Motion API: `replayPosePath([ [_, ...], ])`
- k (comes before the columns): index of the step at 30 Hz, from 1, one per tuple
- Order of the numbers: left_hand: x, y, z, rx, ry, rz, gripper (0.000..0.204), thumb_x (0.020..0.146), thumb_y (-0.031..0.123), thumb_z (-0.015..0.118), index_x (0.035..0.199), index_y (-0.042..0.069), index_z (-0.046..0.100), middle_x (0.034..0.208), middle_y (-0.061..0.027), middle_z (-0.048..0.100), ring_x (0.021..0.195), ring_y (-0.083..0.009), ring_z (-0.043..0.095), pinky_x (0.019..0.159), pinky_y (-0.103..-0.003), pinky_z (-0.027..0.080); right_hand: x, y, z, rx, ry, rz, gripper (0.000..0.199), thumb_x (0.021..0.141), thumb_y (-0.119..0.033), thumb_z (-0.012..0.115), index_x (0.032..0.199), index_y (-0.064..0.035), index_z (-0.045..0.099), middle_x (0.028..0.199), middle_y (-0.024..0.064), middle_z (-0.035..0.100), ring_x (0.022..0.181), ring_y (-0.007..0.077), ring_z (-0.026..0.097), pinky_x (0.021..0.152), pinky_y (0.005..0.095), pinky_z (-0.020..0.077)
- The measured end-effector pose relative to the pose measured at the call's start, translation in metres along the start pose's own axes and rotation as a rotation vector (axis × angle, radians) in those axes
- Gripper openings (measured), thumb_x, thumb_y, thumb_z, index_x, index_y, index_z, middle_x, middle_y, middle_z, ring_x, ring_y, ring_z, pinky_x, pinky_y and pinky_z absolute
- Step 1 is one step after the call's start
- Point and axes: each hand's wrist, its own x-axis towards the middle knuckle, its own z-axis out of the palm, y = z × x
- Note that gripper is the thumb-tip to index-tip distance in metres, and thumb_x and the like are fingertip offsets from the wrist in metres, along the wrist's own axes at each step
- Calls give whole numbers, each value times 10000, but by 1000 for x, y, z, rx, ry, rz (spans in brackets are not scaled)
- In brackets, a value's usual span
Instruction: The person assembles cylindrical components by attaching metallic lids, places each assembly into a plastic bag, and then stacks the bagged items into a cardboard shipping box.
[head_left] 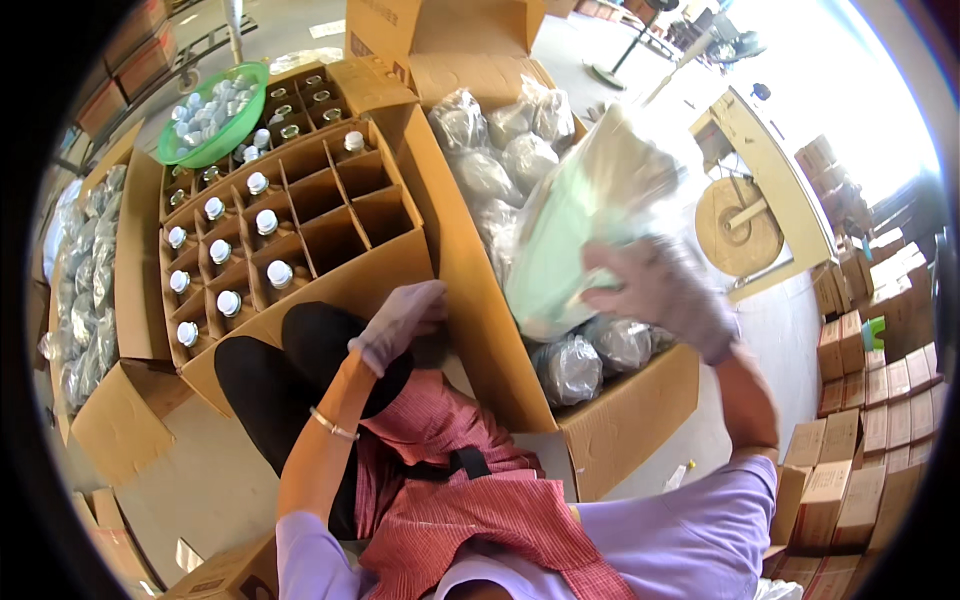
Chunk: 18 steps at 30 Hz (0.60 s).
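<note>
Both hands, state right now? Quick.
Left hand: open, fingers loosely bent, nothing visible in it.
Right hand: blurred, at the pale green bundle; whether it grips can't be told.

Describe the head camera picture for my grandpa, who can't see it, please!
A blurred, gloved right hand is at a pale green plastic bag atop wrapped bundles in a long open box; the gloved left hand is near one leg. To the left, a divided box holds white-capped bottles, with a green bowl of caps beyond.
</note>
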Motion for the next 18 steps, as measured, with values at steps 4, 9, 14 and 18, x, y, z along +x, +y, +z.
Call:
replayPosePath([
  [4,34,31,-7,-597,-218,-52,555,990,464,540,1338,33,517,1241,-85,617,1100,-228,604,882,-380,524,-6,-62,-81,65,167,-5,317,753,-173,806,983,-11,660,854,165,700,630,261,675,626,364,525],
  [9,20,50,-109,-32,236,917,641,925,500,634,1366,59,489,1305,-66,587,1124,-205,587,941,-368,501,35,-118,-2,58,559,-593,285,853,-230,737,1059,-44,677,910,153,699,785,325,676,715,391,530],
  [14,-60,107,-195,-469,510,1084,408,965,425,620,1009,24,680,916,-57,698,806,-155,649,744,-337,547,93,-70,121,85,227,-973,264,842,-223,720,1012,-21,701,984,142,700,970,300,658,870,384,506],
  [18,-116,92,-187,16,643,1106,405,997,372,576,829,27,709,817,-46,700,750,-119,642,711,-307,529,125,-80,107,447,-133,-383,238,831,-188,708,970,5,709,1004,158,712,1053,278,662,954,399,495],
])
